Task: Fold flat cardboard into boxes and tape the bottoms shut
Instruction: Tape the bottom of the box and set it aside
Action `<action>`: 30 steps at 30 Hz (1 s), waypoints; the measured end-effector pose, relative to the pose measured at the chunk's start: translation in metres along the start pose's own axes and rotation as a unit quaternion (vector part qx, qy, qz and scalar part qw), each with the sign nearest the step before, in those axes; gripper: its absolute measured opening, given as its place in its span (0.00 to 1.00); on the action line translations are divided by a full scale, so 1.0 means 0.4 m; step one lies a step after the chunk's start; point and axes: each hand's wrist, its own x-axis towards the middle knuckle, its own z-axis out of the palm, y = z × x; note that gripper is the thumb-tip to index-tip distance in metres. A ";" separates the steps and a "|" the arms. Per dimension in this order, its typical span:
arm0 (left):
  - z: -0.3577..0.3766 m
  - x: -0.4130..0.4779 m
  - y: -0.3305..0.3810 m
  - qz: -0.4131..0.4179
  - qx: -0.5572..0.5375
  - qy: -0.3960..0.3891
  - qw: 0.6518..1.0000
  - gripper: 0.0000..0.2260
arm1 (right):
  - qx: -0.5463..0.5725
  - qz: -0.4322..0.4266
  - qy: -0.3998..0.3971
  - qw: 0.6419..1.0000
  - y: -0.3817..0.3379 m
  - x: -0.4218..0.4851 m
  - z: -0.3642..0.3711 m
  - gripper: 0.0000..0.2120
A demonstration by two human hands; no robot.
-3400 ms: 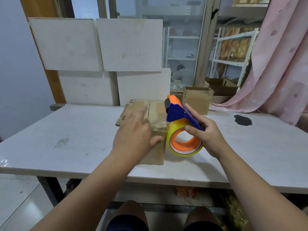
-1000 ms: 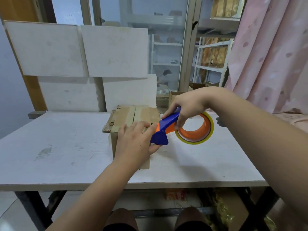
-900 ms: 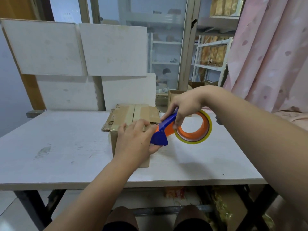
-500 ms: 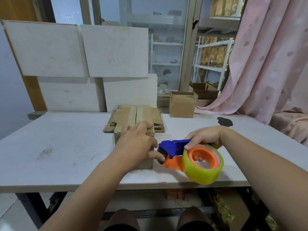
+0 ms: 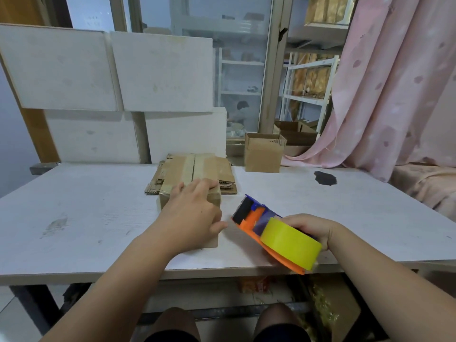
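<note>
From the head camera, a small brown box (image 5: 214, 199) stands on the white desk (image 5: 98, 218), near the front edge. The left hand (image 5: 190, 215) lies on top of it with fingers flat and spread, pressing down, and the thumb sits against the side. The right hand (image 5: 313, 228) is wrapped tight around a blue and orange tape dispenser (image 5: 256, 218) with a yellow roll. It holds the dispenser just beside the box but not touching it, and the teeth point at the box.

A bit of shiny tape shows at the box's front corner. So I think this box is folded and its flaps are taped, or almost. The hand hides the seam, so I cannot be sure.

Behind the box lies a pile of flat cardboard (image 5: 222, 166), still to be folded. One made box (image 5: 262, 154) stands open at the back of the desk. So some work is done, and more is left.
</note>
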 end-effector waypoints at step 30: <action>0.141 0.052 0.209 -0.073 -0.418 0.122 0.897 0.36 | -0.022 0.000 0.205 0.979 -0.062 0.005 -0.035 0.21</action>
